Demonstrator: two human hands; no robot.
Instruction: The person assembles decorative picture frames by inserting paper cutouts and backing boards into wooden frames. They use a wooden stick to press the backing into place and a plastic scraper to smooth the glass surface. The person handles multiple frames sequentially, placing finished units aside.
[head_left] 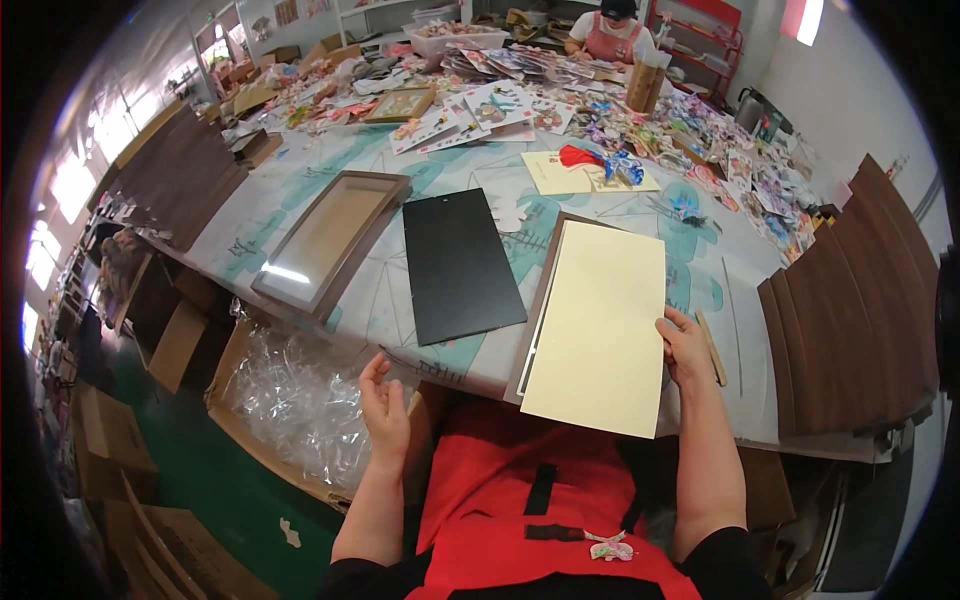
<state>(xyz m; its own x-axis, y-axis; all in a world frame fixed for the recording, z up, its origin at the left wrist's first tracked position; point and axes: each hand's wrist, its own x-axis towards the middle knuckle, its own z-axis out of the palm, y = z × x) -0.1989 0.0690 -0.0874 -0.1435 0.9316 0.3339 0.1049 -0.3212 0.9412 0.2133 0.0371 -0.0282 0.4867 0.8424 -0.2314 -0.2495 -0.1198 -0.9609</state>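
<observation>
My right hand (pixel 686 345) grips the right edge of a cream-coloured card sheet (pixel 597 325), which lies tilted over a brown picture frame (pixel 545 290) at the table's near edge. Off the table, my left hand (pixel 384 403) hovers with fingers apart and holds nothing, above a cardboard box of clear plastic wrap (pixel 296 395). To the left of the sheet a black backing board (pixel 461 263) lies flat on the table. Further left sits a second brown frame with glass (pixel 330 240).
A thin wooden stick (pixel 711 347) lies by my right hand. Stacks of dark wooden boards (pixel 855 310) stand at the right and at the far left (pixel 180 175). Decorated cards and ornaments (pixel 560 95) cover the far table, where another person (pixel 606 35) sits. Cardboard boxes (pixel 110 440) crowd the floor.
</observation>
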